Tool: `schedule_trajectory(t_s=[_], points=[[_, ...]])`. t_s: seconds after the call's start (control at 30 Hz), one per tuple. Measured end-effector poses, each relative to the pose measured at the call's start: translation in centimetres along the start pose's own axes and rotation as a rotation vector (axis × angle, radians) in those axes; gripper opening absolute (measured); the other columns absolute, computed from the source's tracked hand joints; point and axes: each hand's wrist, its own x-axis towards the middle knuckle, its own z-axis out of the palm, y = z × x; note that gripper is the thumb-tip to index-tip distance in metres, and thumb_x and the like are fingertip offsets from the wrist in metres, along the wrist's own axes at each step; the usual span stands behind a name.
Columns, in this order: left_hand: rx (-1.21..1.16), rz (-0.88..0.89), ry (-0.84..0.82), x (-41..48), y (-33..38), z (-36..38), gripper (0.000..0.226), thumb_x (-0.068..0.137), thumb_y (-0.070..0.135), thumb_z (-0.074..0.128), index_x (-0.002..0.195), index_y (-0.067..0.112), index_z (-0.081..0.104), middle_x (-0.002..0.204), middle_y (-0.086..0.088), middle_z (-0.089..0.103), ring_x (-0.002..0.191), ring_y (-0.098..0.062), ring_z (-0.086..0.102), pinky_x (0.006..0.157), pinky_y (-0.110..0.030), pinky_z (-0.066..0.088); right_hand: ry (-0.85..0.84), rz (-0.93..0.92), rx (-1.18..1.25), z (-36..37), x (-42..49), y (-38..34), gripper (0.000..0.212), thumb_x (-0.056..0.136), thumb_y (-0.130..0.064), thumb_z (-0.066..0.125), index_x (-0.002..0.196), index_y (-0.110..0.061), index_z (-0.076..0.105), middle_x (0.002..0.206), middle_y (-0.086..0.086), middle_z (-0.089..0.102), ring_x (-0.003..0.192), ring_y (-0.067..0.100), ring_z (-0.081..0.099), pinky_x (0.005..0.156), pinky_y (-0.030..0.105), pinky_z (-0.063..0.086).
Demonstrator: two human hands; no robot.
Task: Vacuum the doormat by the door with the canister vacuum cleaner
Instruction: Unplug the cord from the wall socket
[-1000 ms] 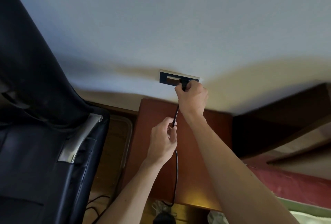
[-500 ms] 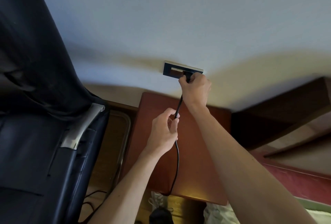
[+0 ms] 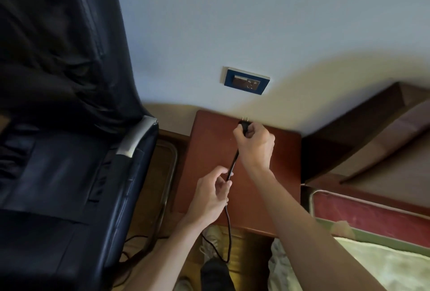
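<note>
My right hand (image 3: 254, 145) grips a black two-pin plug (image 3: 244, 124), its pins bare and pointing up at the wall. The plug hangs well below the blue-framed wall socket (image 3: 246, 80), clear of it. A black power cord (image 3: 230, 197) runs down from the plug. My left hand (image 3: 210, 197) pinches that cord lower down, above a reddish-brown bedside table (image 3: 286, 174). The cord drops past the table's front edge toward the floor. Neither the vacuum cleaner nor the doormat is in view.
A large dark blue leather chair (image 3: 58, 151) with a silver arm trim (image 3: 137, 137) fills the left. A dark wooden bed headboard (image 3: 372, 132) and a red and green bed edge (image 3: 372, 216) lie at the right. More cables (image 3: 135, 241) trail on the wooden floor.
My right hand was at the wall socket with the plug in it. It has now pulled the plug out and moved down, away from the socket. My left hand stays on the cord.
</note>
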Motion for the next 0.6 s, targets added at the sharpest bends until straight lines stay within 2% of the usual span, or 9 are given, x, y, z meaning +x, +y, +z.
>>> schedule_trajectory(t_s=[0.13, 0.23, 0.4, 0.5, 0.6], points=[[0.044, 0.084, 0.048, -4.4, 1.4, -1.7, 0.015, 0.097, 0.015, 0.06, 0.112, 0.017, 0.062, 0.071, -0.003, 0.062, 0.06, -0.022, 0.066, 0.056, -0.041, 0.059, 0.038, -0.003, 0.007, -2.6, -4.0, -2.6, 0.027, 0.083, -0.035, 0.065, 0.068, -0.014, 0.057, 0.058, -0.006, 0.06, 0.061, 0.021, 0.058, 0.063, 0.035, 0.047], [0.078, 0.121, 0.074, -7.8, 3.0, -3.1, 0.015, 0.097, 0.017, 0.06, 0.112, 0.018, 0.062, 0.072, -0.005, 0.062, 0.061, -0.021, 0.065, 0.058, -0.043, 0.058, 0.041, -0.033, 0.031, -4.7, -7.2, -5.1, 0.027, 0.084, -0.036, 0.064, 0.067, -0.015, 0.056, 0.059, -0.006, 0.06, 0.06, 0.02, 0.058, 0.063, 0.036, 0.048], [0.099, 0.149, 0.06, -12.1, 6.1, -5.5, 0.021, 0.097, 0.02, 0.061, 0.117, 0.016, 0.06, 0.074, 0.004, 0.059, 0.061, -0.013, 0.066, 0.059, -0.033, 0.061, 0.013, -0.085, 0.049, -7.6, -11.0, -9.3, 0.027, 0.084, -0.037, 0.062, 0.067, -0.018, 0.055, 0.062, -0.005, 0.062, 0.061, 0.021, 0.059, 0.061, 0.035, 0.049], [0.092, 0.146, 0.073, -14.0, 7.6, -6.5, 0.022, 0.097, 0.019, 0.06, 0.119, 0.015, 0.059, 0.076, 0.003, 0.059, 0.063, -0.015, 0.067, 0.059, -0.026, 0.058, -0.019, -0.118, 0.052, -8.8, -12.4, -11.3, 0.026, 0.084, -0.037, 0.061, 0.069, -0.017, 0.056, 0.063, -0.004, 0.063, 0.061, 0.02, 0.06, 0.062, 0.035, 0.049], [0.071, 0.131, 0.103, -15.8, 8.5, -6.7, 0.023, 0.097, 0.018, 0.061, 0.119, 0.015, 0.058, 0.077, 0.0, 0.059, 0.065, -0.017, 0.068, 0.057, -0.025, 0.058, -0.06, -0.151, 0.056, -9.9, -13.6, -12.5, 0.025, 0.084, -0.038, 0.061, 0.07, -0.018, 0.056, 0.064, -0.005, 0.063, 0.061, 0.018, 0.06, 0.061, 0.033, 0.048]])
